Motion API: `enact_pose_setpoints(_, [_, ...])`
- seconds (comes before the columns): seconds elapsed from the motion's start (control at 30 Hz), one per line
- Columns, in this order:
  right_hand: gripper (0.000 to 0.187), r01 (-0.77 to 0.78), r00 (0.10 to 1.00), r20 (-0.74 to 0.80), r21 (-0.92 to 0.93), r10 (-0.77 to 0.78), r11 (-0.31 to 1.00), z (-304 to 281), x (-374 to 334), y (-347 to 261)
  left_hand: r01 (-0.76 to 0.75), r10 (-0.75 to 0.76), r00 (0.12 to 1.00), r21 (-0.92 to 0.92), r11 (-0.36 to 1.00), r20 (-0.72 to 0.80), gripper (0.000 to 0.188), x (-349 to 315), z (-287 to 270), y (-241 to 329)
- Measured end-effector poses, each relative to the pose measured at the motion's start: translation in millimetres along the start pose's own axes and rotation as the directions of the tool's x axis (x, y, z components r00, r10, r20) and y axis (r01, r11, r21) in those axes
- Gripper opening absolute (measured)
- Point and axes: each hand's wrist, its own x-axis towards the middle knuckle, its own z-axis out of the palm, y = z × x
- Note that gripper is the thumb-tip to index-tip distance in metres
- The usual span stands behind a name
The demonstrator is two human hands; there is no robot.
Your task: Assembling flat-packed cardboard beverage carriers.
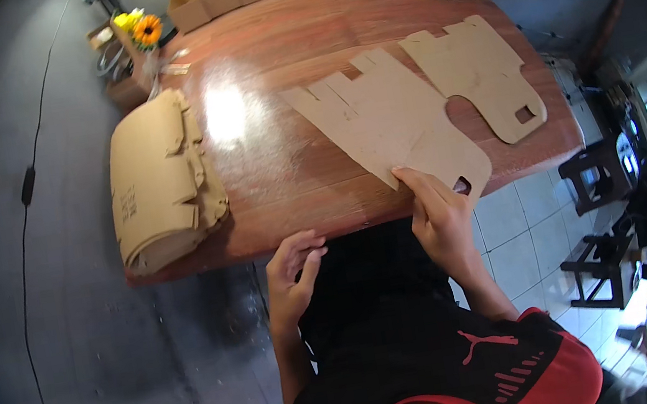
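In my head view, a flat brown cardboard cut-out with a slotted end [389, 111] lies on the glossy reddish-brown wooden counter [269, 177], ahead of my hands, its long axis slanting from far left to near right. My right hand [440, 213] is nearer, fingertips touching its near-side edge; whether they pinch it, I can't tell. My left hand [293, 274] is empty, loosely curled by the counter's near edge.

Dark print [128, 202] on curled cardboard stack [155, 157], apparently letters, pink leaping-animal emblem [485, 340] on black shirt [392, 364]

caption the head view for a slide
Right hand touches a flat, notched brown cardboard sheet on a glossy reddish-brown table; left hand empty.
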Motion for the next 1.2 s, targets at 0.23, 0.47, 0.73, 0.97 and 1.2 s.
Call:
enact_pose_setpoints(0.23, [0.033, -0.078, 0.935, -0.293, 0.377, 0.199, 0.923, -35, 27, -23, -0.278, 0.274, 0.96, -0.056, 0.959, -0.057, 0.071, 68, -6, 63])
enact_pose_setpoints(0.47, [0.06, -0.06, 0.956, -0.147, 0.747, 0.253, 0.662, -32, 43, 7, -0.471, 0.446, 0.877, -0.13, 0.872, -0.18, 0.09, 85, -3, 95])
enact_pose_setpoints(0.73, [0.037, -0.414, 0.886, 0.242, 0.798, 0.396, 0.438, -18, 41, 36, -0.259, 0.259, 0.965, -0.254, 0.932, -0.035, 0.053, 72, -31, 92])
enact_pose_setpoints(0.97, [0.051, -0.44, 0.894, 0.331, 0.777, 0.302, 0.451, -12, 46, 33, -0.214, 0.22, 0.975, -0.145, 0.966, 0.025, 0.058, 63, -37, 98])
enact_pose_setpoints(1.2, [0.066, -0.358, 0.933, 0.291, 0.813, 0.212, 0.459, -4, 36, 19, -0.301, 0.328, 0.935, 0.194, 0.934, -0.132, 0.1, 50, -26, 102])
